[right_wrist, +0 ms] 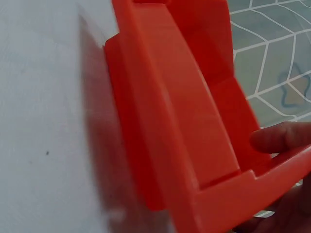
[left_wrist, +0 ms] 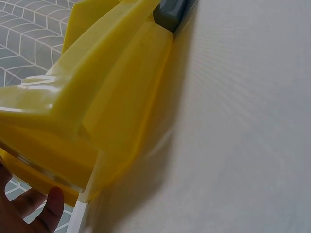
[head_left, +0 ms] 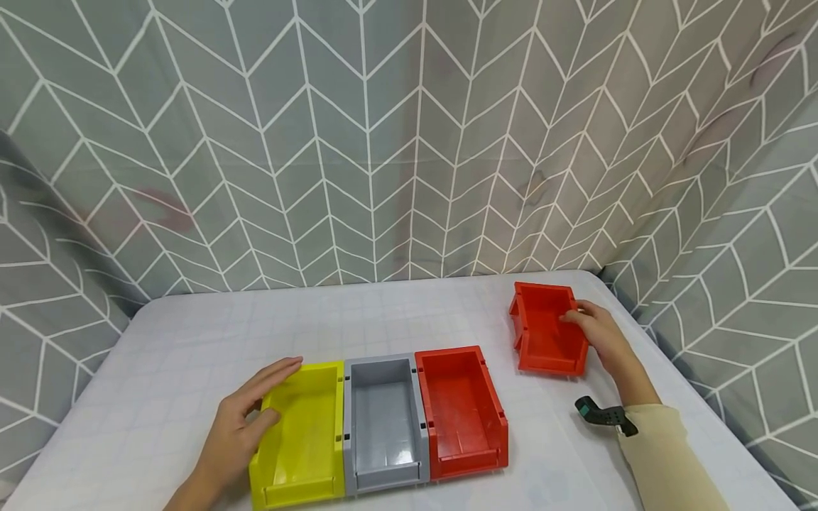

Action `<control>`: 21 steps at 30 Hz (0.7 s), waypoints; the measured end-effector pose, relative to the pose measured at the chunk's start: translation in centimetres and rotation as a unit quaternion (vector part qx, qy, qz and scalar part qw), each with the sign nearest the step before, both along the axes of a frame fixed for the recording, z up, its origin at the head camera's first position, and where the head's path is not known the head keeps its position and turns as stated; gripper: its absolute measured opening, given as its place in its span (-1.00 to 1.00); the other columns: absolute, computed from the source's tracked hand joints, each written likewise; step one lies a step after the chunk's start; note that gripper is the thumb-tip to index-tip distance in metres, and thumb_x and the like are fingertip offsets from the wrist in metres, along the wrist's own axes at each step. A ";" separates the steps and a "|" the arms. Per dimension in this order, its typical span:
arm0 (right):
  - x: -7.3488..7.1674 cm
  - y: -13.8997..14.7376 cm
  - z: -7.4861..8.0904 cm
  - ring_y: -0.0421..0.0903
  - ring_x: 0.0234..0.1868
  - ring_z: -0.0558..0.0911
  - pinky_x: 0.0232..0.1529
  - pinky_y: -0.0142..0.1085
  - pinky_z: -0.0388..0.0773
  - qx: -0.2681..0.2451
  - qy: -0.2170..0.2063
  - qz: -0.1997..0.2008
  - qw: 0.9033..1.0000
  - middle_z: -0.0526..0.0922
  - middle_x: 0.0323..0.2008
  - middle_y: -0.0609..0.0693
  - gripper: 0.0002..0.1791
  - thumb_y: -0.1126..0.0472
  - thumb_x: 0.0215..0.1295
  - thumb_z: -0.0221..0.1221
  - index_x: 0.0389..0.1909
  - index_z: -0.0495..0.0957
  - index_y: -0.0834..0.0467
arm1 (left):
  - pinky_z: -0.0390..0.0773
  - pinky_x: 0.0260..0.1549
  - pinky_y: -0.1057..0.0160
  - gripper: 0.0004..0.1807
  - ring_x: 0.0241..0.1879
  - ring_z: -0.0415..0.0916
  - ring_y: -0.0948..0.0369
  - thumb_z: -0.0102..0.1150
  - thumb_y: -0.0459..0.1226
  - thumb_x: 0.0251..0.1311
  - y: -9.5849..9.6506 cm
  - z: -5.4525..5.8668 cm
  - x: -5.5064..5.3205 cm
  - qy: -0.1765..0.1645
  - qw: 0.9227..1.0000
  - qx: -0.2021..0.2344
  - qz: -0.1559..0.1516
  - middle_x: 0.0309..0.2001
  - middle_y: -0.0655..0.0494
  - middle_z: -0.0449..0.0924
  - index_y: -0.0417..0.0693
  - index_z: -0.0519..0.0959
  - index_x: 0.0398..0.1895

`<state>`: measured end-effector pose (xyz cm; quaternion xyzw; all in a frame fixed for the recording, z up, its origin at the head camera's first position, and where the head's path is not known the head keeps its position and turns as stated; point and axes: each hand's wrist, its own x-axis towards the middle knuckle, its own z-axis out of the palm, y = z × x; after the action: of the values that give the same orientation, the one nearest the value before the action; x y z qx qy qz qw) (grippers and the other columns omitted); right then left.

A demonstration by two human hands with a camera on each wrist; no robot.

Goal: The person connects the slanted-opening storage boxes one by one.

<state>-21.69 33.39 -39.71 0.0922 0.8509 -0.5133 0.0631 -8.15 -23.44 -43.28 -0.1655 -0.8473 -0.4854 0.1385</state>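
Note:
A yellow storage bin (head_left: pixel 307 426), a grey bin (head_left: pixel 385 411) and a red bin (head_left: pixel 461 404) stand side by side in one row, their low fronts towards me. My left hand (head_left: pixel 239 419) holds the yellow bin by its left wall, with the thumb over the rim and the fingers reaching the far corner. At the far right of the table, my right hand (head_left: pixel 601 333) grips a second red bin (head_left: pixel 551 333) by its right wall. In the right wrist view the thumb (right_wrist: pixel 282 137) lies inside that wall, while the other fingers are partly hidden behind it.
A white cloth covers the table (head_left: pixel 211 333), with its right edge just beyond my right hand. Behind it hangs a grey patterned curtain (head_left: pixel 396 156). A dark strap (head_left: pixel 601 413) is at my right wrist, above a beige sleeve (head_left: pixel 664 454).

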 end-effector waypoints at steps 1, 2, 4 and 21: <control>0.1 0.0 0.0 0.37 0.42 0.23 0.33 0.16 0.36 -0.006 0.007 -0.001 1.000 0.13 0.50 0.43 -0.21 0.06 0.54 -0.03 0.61 -0.03 0.38 | 0.53 -0.17 0.33 -0.16 0.30 0.39 0.33 0.03 -0.70 0.12 0.0 0.0 0.0 0.001 1.000 0.000 -0.001 0.42 0.08 0.46 0.13 0.52 0.44; 0.1 0.0 0.0 0.36 0.41 0.24 0.31 0.09 0.41 -0.015 0.014 -0.003 1.000 0.14 0.50 0.42 -0.21 0.06 0.55 -0.03 0.62 -0.03 0.36 | 0.53 -0.17 0.34 -0.16 0.30 0.39 0.33 0.03 -0.71 0.12 0.0 0.0 0.0 0.002 1.000 0.000 -0.002 0.42 0.07 0.46 0.13 0.52 0.44; 0.2 0.0 0.0 0.31 0.39 0.26 0.21 -0.11 0.52 -0.035 0.030 -0.007 0.999 0.15 0.50 0.40 -0.22 0.03 0.57 -0.03 0.63 -0.02 0.32 | 0.52 -0.18 0.35 -0.17 0.30 0.38 0.33 0.02 -0.71 0.11 0.0 0.0 0.0 0.004 1.000 0.002 -0.004 0.42 0.05 0.46 0.11 0.52 0.43; 1.2 -1.6 1.1 0.04 0.11 0.46 -0.05 -0.30 0.62 -0.079 0.013 0.025 0.996 0.37 0.32 0.27 -0.08 -0.35 0.55 -0.09 0.57 0.15 0.30 | 0.55 -0.24 0.34 -0.18 0.19 0.45 0.36 0.09 -0.71 0.07 -0.4 0.6 -0.1 0.032 0.998 -0.045 0.016 0.36 0.12 0.52 0.09 0.57 0.39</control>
<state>-20.45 31.80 -38.65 0.0585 0.8105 -0.5784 0.0719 -8.20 -23.83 -42.68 -0.1738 -0.8659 -0.4390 0.1653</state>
